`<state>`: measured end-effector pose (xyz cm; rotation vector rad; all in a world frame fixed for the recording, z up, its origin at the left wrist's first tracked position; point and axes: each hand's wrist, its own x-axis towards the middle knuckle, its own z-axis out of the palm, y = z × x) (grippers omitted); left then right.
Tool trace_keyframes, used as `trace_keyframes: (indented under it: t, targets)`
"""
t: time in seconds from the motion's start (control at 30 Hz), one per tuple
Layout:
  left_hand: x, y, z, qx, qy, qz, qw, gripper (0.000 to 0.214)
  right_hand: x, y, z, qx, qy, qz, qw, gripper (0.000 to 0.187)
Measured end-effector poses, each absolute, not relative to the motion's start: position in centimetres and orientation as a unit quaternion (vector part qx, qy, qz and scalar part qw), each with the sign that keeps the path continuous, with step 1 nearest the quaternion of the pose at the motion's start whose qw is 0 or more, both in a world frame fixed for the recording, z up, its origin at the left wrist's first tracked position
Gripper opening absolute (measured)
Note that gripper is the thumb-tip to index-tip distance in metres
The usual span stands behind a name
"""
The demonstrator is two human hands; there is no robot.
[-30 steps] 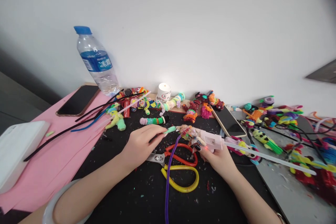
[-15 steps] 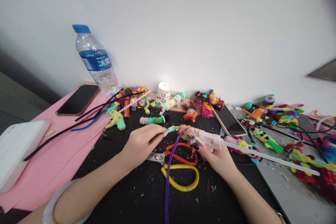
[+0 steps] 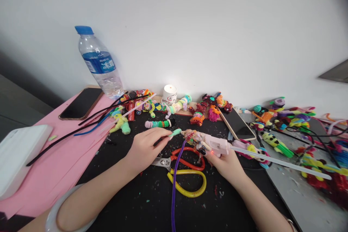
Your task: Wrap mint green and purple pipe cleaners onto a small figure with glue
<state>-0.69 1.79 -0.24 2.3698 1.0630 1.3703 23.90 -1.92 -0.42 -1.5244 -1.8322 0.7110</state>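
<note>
Moved: the mint-green piece [image 3: 176, 132] tilts slightly more than before.
Left hand [image 3: 146, 148]: I pinch it, one end hidden by my fingertips [image 3: 168, 135].
Right hand [image 3: 226, 163]: I grip the hot-glue gun [image 3: 217, 145], its handle covered.
Nozzle [image 3: 183, 133]: just beside the piece; contact unclear.
Scissors [image 3: 187, 172]: blades partly hidden.

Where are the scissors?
At lower centre in the head view, the scissors lie on the black mat between left hand and right hand, crossed by the purple strand.
</note>
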Motion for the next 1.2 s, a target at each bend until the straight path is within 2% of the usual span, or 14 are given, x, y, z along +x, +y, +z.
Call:
trace_keyframes:
  t: [0.37, 1.2]
  targets:
    - [-0.68, 1.9, -0.13, 0.793, 0.373, 0.474, 0.091, 0.011, 23.43, -1.92, 0.41, -0.57, -0.684, 0.308, 0.336, 0.012]
    - [-0.7, 1.84, 0.09, 0.809, 0.344, 0.468, 0.092, 0.011, 23.83, -1.8, -0.12, -0.58, -0.708, 0.24, 0.324, 0.019]
